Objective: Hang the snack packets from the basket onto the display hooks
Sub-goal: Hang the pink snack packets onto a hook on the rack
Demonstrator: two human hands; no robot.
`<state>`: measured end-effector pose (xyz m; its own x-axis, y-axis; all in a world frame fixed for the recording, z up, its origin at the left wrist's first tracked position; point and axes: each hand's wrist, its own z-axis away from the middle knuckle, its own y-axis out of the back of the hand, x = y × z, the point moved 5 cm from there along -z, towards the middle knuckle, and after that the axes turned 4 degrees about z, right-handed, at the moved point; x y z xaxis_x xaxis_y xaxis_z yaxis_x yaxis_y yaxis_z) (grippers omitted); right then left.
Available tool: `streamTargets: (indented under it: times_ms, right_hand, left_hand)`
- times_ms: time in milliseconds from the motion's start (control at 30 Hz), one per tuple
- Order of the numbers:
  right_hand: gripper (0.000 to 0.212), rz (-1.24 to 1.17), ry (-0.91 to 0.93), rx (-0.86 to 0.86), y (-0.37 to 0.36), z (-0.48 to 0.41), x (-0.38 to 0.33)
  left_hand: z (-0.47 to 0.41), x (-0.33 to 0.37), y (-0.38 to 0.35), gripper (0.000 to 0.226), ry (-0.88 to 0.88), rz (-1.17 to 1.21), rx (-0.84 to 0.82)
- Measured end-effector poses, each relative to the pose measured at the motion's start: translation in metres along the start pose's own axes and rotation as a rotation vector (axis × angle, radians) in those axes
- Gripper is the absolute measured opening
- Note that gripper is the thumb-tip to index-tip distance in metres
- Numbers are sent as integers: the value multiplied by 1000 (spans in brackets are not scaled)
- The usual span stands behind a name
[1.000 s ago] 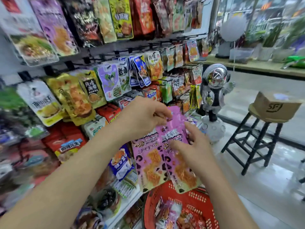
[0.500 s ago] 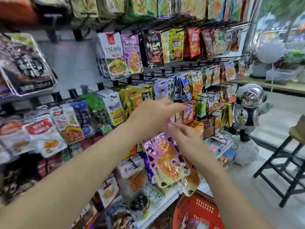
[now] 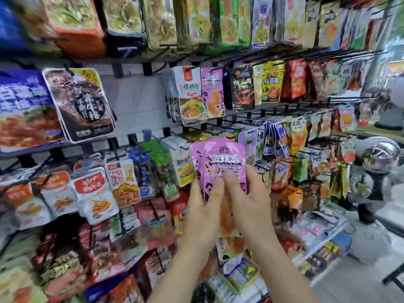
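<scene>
The left hand (image 3: 203, 206) grips the pink packets (image 3: 220, 158) from the left, and the right hand (image 3: 248, 200) pinches them from the right. A second ago they were low over the basket, now out of view. They now stand before the rack's (image 3: 140, 101) middle row, so hanging seems next. They are glossy, overlapped and upright, with their tops free.
</scene>
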<state>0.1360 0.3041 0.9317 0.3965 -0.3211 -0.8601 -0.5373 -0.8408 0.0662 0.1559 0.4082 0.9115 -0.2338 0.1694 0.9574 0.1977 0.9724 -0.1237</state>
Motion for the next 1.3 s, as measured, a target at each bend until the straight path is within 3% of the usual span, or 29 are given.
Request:
streamTargets:
  times_ms: [100,167,267,467,533,633,733,833,933,1033,1133,1233,1267,1300]
  right_hand:
    - [40,75,59,8,-16,-17,10]
    - [52,166,102,-37,-24,-32,13]
    - [16,161,240,-10,-25,-56,9]
    - [29,78,366,56,-12,-113,19]
    - [27,39,347,41,-9,-131,26]
    - [7,-161,233,-78,-9,-161,43]
    - [5,-286,177,-167,-14,-179,51]
    - [6,-218,326,29,-11,-185,45]
    - [10,-160,425,177,-11,-191,34]
    - [7,-254,375,250,-15,-203,26]
    - [4,-463,243,177,-25,-213,29]
    - [38,-584,106,83,-38,-219,35]
    - [42,-619,66,52,-42,-220,37]
    - [34,-662,54,29,-45,-221,37]
  left_hand:
    - [-23,-7,4,61,-85,-58,139]
    - [-44,-7,9,42,-127,-42,201]
    - [-68,3,3,48,-151,21,218]
    - [-119,-24,-21,88,120,318,262]
    - [-131,-15,-36,80,89,323,264]
    - [-151,-12,-42,61,-3,270,290]
    - [-162,-5,-44,77,-97,137,377]
    - [-172,12,-48,50,-228,8,367]
    - [-180,28,-52,31,-348,31,378]
    - [-190,32,-49,31,-283,219,415]
    - [-198,37,-46,47,-298,153,411]
    - [-203,43,-42,54,-307,79,386]
    - [-204,45,-40,55,-299,79,377]
    - [-205,47,-38,54,-293,94,365]
